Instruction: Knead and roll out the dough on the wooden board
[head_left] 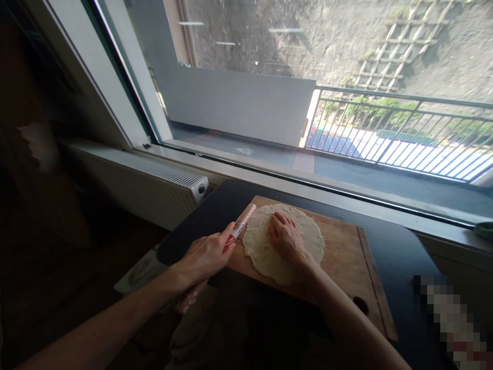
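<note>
A flat, roughly round sheet of dough point(260, 252) with an uneven edge lies on a wooden cutting board point(342, 252). My right hand point(287, 236) rests palm down on the dough, its fingers stretched out. To the left of the dough, my left hand point(211, 252) is wrapped around a long pinkish roll point(246, 215) with red and white printing. The roll slants from the board's far left corner down toward my lap; its middle is hidden by my hand. Whether it touches the board, I cannot tell.
Under the board is a dark table point(200, 216) with cut corners, set against a window sill point(346, 205). A white radiator point(169, 180) stands to the left. A pixelated object point(454, 324) appears at the lower right. Outside the window runs a metal railing point(385, 128).
</note>
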Available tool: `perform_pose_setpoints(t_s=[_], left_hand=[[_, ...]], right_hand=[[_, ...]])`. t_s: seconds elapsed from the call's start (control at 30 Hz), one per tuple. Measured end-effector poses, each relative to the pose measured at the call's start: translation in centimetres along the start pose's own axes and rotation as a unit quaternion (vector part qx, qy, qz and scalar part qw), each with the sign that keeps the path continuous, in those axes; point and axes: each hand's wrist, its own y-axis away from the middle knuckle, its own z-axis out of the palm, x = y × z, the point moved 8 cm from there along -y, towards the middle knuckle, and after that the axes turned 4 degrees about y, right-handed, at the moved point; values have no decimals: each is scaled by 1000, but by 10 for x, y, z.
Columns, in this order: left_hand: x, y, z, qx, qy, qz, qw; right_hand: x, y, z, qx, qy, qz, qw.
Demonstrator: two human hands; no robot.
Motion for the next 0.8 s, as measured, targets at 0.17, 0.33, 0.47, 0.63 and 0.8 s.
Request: perform_pose_setpoints(t_s=[0.17,0.33,0.47,0.63,0.8], left_hand=[[1,3,5,-20,53,-50,997],[8,-4,18,4,187,-70,980],[15,-1,14,2,196,-43,980],[8,-4,-32,84,46,-57,994],[51,-37,-46,46,28,160,986]], right_hand=[[-37,42,-32,-8,-89,-10,996],[-100,98,-38,-89,-154,-47,983],[-111,109,-19,-129,-109,-14,986],[-91,135,-27,-157,-29,-3,987],[-66,172,-55,-159,-6,-6,987]])
